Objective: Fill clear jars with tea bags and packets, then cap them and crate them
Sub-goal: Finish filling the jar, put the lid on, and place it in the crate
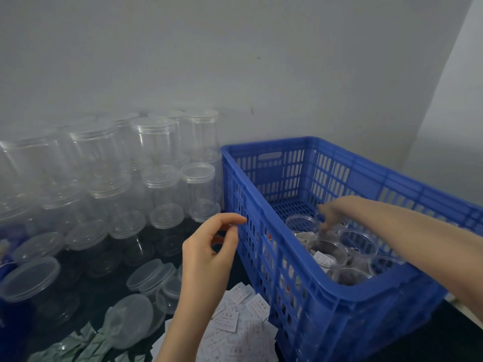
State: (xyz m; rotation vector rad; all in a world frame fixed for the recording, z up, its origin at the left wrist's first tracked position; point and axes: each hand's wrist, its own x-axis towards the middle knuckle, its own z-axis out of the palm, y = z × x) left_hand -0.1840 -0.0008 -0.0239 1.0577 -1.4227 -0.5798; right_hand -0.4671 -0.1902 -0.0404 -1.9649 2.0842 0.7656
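Observation:
A blue slatted crate [251, 194] stands on the right of the dark table. Inside its near end stand several clear jars [358, 244] without lids, with white packets and dark tea bags in them. My right hand [333, 211] reaches into the crate from the right. It is blurred, and its fingers point down at the rim of a back jar [300, 220] without clearly gripping it. My left hand [209, 254] hovers just outside the crate's left wall, fingers loosely curled, holding nothing.
Empty clear jars [154, 142] with lids on are stacked in rows against the grey wall at the left. More jars and loose lids [28, 278] lie in front of them. White packets [235, 322] and green tea bags [86, 343] are heaped at the near edge.

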